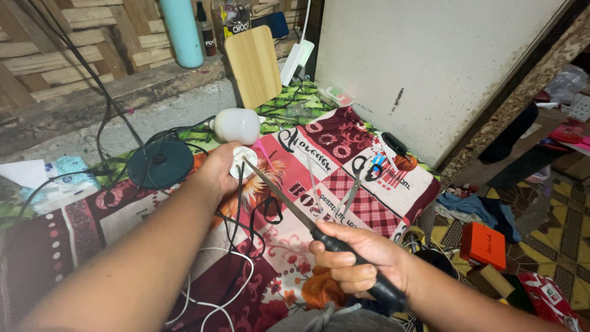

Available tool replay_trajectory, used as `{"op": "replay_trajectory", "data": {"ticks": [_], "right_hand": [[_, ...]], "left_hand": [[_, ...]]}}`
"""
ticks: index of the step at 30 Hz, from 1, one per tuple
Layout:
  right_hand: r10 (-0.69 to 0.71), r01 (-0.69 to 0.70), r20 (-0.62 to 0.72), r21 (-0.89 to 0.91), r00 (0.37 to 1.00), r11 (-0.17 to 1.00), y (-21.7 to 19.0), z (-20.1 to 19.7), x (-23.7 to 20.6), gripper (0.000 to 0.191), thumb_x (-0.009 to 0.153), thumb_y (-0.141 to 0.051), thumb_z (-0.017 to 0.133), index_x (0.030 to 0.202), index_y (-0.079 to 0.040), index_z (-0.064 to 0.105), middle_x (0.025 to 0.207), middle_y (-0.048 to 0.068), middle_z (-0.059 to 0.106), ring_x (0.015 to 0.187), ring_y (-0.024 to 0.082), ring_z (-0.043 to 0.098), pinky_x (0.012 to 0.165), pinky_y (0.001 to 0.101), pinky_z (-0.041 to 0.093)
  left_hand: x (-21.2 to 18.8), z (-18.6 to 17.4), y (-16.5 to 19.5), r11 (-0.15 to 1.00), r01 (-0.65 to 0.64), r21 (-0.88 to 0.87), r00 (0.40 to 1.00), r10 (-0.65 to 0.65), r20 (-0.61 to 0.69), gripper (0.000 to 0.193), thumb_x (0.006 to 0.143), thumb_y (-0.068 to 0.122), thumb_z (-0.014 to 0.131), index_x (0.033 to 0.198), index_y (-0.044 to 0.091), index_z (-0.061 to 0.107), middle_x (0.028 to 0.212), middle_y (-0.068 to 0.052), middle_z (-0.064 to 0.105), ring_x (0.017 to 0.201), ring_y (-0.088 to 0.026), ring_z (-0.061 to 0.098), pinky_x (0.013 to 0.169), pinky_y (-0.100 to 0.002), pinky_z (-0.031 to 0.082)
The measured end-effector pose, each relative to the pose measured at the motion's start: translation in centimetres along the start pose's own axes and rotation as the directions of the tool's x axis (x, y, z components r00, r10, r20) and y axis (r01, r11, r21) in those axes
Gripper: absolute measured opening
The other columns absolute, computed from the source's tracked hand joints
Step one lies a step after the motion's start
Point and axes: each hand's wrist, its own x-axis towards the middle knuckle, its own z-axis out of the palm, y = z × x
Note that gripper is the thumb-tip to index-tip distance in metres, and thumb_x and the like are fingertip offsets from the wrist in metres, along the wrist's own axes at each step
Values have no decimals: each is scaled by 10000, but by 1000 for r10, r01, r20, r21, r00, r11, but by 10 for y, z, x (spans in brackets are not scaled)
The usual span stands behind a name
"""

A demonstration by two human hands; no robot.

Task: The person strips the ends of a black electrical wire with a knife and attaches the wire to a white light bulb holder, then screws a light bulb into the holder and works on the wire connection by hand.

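Left hand (216, 167): closed around the small white round part (244, 168).
Right hand (359, 261): gripping the screwdriver (289, 205) by its black handle.
Axis: shaft slants up-left, tip touching the white part.

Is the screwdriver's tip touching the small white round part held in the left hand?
Touching: the head view shows the screwdriver tip meeting the white round part in the left hand.
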Motion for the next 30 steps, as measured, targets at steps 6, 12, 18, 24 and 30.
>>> {"op": "replay_trajectory", "data": {"ticks": [6,12,18,24,30], "right_hand": [[-40,-19,-213,-268,976,963,3,17,6,378,1098,-416,467,996,-57,528,623,49,504,398,171,484,370,293,402],[-255,-176,-452,-714,855,678,-5,39,7,412,1033,-389,593,909,2,552,577,73,535,372,210,546,354,345,441],[-615,-411,-323,-912,720,-2,-1,34,16,551,1032,-420,626,820,88,610,566,153,627,422,252,641,407,390,528],[-664,-667,-488,-745,566,-21,8,49,21,455,992,-374,599,1010,80,603,674,222,710,476,302,691,469,422,589],[-703,-585,-383,-809,600,-58,4,54,18,382,964,-365,619,1083,-2,626,683,134,682,489,258,693,491,392,587]], "left_hand": [[-7,0,6,993,-8,-122,1000,9,12,138,973,130,515,998,10,577,792,-141,649,664,-299,693,636,-480,664],[0,-2,11,998,38,-48,999,-38,-5,206,979,151,446,1023,-8,569,778,-161,641,650,-322,690,620,-473,648],[11,-5,9,996,55,65,993,-47,-109,255,1010,223,388,999,54,578,764,-112,651,613,-269,681,583,-448,595],[23,-10,1,998,-4,-62,1000,4,0,186,1032,190,460,967,85,599,730,-61,621,583,-224,643,543,-417,598],[9,1,9,996,73,-59,986,-81,-143,243,1004,218,419,973,65,604,758,-102,652,635,-260,665,590,-436,618]]}}
